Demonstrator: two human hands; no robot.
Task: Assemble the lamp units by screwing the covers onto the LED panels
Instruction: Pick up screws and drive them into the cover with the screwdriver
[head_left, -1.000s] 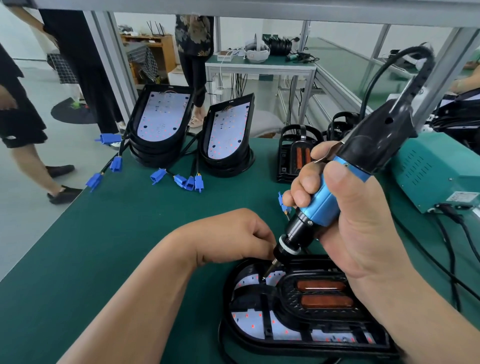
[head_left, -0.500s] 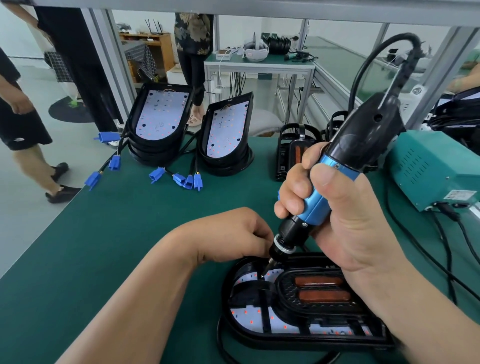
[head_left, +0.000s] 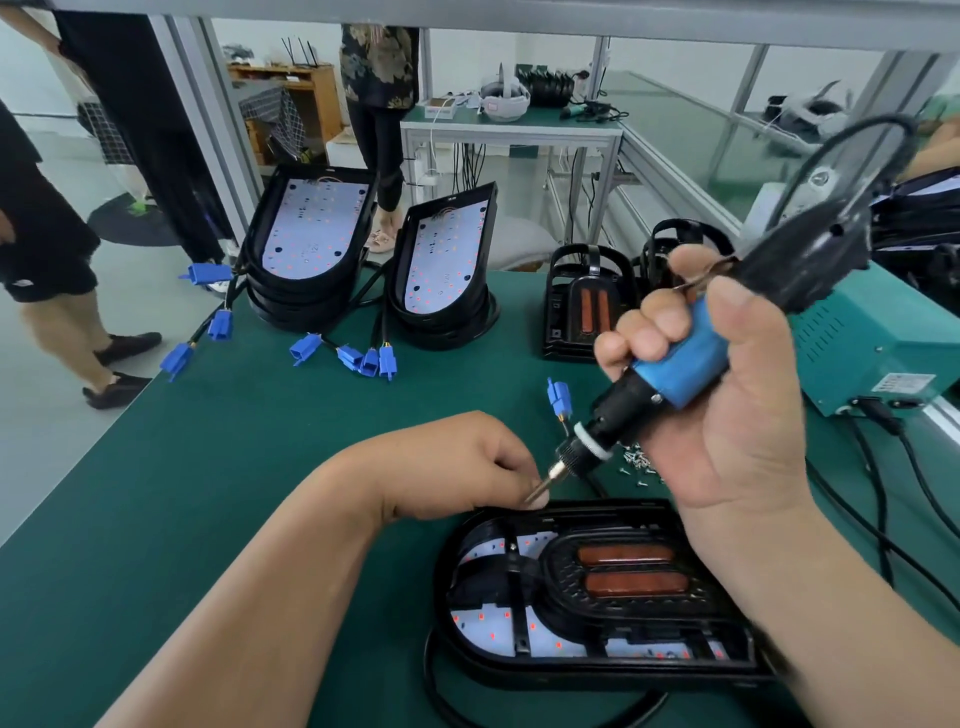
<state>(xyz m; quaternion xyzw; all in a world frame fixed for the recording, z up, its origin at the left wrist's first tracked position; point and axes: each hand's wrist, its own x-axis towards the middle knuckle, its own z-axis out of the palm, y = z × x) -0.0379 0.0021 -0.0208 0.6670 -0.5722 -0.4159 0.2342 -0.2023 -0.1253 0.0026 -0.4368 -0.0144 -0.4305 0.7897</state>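
A lamp unit (head_left: 597, 597) lies flat near the table's front edge: a black housing with a white LED panel (head_left: 483, 626) and a black cover (head_left: 623, 577) with two amber lenses on top. My right hand (head_left: 727, 415) grips a blue and black electric screwdriver (head_left: 670, 374), tilted, its bit lifted above the unit's far left edge. My left hand (head_left: 457, 467) hovers just beyond the unit with fingers curled, fingertips pinched at the bit's tip. What they pinch is hidden. Several loose screws (head_left: 639, 462) lie under the screwdriver.
Two stacks of open LED panels (head_left: 311, 228) (head_left: 441, 260) lean at the back with blue connectors (head_left: 369, 358) on cables. Spare covers (head_left: 587, 306) stand behind the screwdriver. A teal power box (head_left: 878, 343) sits at right with cables trailing. People stand beyond the table.
My right hand has lifted the screwdriver's bit up off the cover's far left corner. My left fingertips have come to the bit's tip.
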